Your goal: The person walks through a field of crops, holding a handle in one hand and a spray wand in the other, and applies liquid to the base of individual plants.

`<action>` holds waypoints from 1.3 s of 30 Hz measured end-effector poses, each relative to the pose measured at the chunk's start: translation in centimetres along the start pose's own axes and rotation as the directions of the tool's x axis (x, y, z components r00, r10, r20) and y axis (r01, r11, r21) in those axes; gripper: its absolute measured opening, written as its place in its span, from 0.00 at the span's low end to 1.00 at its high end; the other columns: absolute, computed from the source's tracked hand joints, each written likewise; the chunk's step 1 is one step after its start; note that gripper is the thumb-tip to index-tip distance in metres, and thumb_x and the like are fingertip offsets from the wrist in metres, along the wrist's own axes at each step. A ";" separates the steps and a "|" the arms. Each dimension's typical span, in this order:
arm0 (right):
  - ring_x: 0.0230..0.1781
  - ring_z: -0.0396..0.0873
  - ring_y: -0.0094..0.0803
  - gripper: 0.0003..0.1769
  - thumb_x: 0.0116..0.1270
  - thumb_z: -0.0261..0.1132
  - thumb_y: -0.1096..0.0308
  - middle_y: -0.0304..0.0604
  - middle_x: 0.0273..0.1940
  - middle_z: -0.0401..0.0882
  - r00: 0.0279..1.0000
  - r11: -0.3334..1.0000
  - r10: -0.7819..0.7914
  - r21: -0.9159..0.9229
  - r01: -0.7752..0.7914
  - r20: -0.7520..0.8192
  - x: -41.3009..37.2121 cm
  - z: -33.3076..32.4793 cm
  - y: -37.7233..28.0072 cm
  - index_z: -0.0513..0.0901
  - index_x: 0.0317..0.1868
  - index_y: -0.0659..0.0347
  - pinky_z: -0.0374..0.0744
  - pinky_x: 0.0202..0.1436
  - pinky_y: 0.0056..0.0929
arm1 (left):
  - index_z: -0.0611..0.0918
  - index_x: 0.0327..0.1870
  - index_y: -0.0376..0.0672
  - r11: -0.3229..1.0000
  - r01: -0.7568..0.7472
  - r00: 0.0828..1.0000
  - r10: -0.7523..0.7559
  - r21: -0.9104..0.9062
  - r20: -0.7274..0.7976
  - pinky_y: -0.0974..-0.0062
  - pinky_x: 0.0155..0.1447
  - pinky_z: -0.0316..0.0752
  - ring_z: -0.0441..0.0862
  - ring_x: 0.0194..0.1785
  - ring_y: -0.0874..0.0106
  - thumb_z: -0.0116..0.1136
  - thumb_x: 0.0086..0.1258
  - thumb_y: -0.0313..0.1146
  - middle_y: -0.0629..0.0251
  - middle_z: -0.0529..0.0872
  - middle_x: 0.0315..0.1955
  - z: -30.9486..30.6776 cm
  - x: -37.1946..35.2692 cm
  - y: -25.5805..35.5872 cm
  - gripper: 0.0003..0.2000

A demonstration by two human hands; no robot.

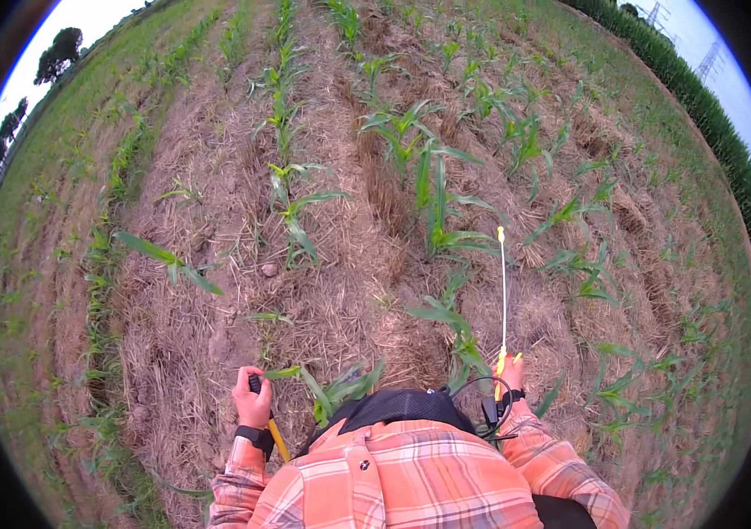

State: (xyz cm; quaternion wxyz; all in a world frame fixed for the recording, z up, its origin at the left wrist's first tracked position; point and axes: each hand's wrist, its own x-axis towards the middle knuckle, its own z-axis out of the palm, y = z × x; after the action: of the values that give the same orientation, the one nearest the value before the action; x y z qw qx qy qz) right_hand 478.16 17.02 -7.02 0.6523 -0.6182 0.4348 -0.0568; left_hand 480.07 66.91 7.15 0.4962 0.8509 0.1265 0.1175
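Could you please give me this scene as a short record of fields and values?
Setting: field of dry brown, straw-strewn soil
Crop: young green long-leaved plants, in rough rows
Left hand: closed round the black grip of a yellow rod
Right hand: holding a yellow-handled wand with a thin white shaft, pointing forward
Near right hand: looped thin black tube
Clothing: orange plaid shirt, black wristbands
Background: dark trees left, metal lattice pylons right

Orange-and-white plaid shirt (428, 476), long matching sleeves (239, 480), dark round button (364, 465) on the placket (363, 443), black wristband (255, 437) behind the left fingers (245, 377), dark wristband (514, 397) behind the right fingers (514, 363), black mesh fabric (410, 407) between them
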 end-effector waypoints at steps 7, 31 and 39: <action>0.05 0.65 0.25 0.10 0.65 0.46 0.60 0.43 0.14 0.71 0.956 0.969 0.063 -0.246 0.011 0.288 -0.2 12.4 -2.6 0.61 0.37 0.57 0.61 0.05 0.21 | 0.71 0.27 0.39 1.000 -0.004 0.999 0.003 -0.018 -0.043 0.81 0.23 0.61 0.67 0.18 0.80 0.52 0.50 0.23 0.70 0.70 0.14 -1.6 6.1 -1.8 0.05; 0.08 0.68 0.26 0.11 0.63 0.48 0.62 0.45 0.18 0.73 0.797 0.888 0.139 -0.431 0.162 0.587 8.3 28.9 -9.7 0.60 0.37 0.60 0.64 0.08 0.22 | 0.71 0.24 0.40 0.990 0.105 0.964 -0.077 0.096 -0.254 0.78 0.23 0.62 0.68 0.17 0.75 0.53 0.45 0.24 0.66 0.70 0.13 -0.6 15.9 -1.4 0.05; 0.06 0.65 0.27 0.10 0.65 0.45 0.60 0.46 0.17 0.71 0.937 0.999 0.035 0.015 -0.043 0.347 15.5 23.4 -13.1 0.58 0.36 0.56 0.62 0.06 0.22 | 0.72 0.25 0.40 0.993 0.035 0.985 -0.014 0.117 -0.175 0.79 0.23 0.62 0.66 0.17 0.77 0.53 0.46 0.24 0.67 0.69 0.13 3.9 22.2 3.5 0.05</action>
State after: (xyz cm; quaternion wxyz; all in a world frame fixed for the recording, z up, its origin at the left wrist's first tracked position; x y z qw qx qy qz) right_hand 508.72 22.24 -6.82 0.7265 -0.6024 0.3248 0.0609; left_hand 502.54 69.40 9.99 0.4330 0.8639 0.1864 0.1773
